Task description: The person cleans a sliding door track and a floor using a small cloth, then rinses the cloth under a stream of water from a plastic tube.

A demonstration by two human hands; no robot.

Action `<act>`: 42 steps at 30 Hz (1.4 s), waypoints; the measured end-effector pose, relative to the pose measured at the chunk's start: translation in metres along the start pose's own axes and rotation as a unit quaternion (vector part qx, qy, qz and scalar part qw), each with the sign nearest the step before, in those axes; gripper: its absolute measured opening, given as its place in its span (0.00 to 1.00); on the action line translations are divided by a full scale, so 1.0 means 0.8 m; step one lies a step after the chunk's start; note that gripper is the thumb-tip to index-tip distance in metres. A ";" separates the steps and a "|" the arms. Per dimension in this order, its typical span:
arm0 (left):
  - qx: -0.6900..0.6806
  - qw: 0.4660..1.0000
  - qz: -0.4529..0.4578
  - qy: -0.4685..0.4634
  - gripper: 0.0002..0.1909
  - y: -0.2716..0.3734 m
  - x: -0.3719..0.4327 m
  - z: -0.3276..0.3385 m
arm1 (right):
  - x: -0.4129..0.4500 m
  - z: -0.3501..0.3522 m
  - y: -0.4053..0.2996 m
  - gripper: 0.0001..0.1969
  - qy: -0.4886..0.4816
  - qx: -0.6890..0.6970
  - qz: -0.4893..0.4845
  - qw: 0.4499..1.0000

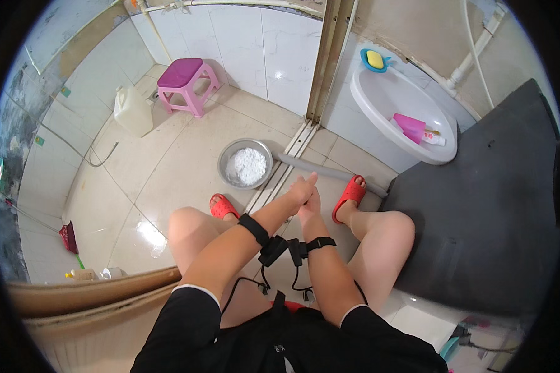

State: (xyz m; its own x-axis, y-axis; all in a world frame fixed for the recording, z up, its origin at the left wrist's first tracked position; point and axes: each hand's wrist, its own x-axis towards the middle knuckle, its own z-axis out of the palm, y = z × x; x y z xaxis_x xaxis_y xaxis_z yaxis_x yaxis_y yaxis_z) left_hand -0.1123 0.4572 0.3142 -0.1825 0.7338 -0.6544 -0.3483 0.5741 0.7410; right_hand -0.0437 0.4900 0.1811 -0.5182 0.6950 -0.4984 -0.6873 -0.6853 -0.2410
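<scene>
My left hand [302,190] lies against my right hand [312,205], held together between my knees. Their fingers overlap, so whether anything small is between the palms is hidden. A grey metal basin [222,164] stands on the tiled floor just beyond them, to the left, apart from both hands. Inside it is a heaped white mass [250,166], foam or powder; I cannot tell which. Both forearms wear black straps with small dark devices [273,251] and cables.
A sliding-door track [280,175] crosses the floor beside a grey hose [315,168]. Left stand a pink stool [181,74] and a plastic jug [133,112]. At right are a washbasin [378,109] holding a pink cup [409,127], and a large dark panel [471,210].
</scene>
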 end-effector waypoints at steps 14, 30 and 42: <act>-0.387 0.895 -0.077 0.205 0.21 -0.144 0.230 -0.035 | 0.365 0.167 -0.056 0.08 0.067 -0.347 0.016 0.935; -0.420 0.882 -0.048 0.210 0.14 -0.115 0.300 -0.053 | 0.510 0.184 0.048 0.11 0.151 -0.664 -0.092 0.726; -0.423 0.871 -0.080 0.235 0.13 -0.138 0.338 -0.059 | 0.542 0.050 -0.040 0.14 0.158 -0.613 0.031 0.774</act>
State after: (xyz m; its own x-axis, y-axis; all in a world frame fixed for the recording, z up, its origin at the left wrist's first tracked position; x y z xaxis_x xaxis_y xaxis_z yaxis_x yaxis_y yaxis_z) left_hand -0.1666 0.5750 0.0480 -0.3558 0.3256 -0.8760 -0.9212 0.0361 0.3875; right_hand -0.2662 0.8220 0.0060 -0.2466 0.6972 -0.6731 0.4328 -0.5422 -0.7202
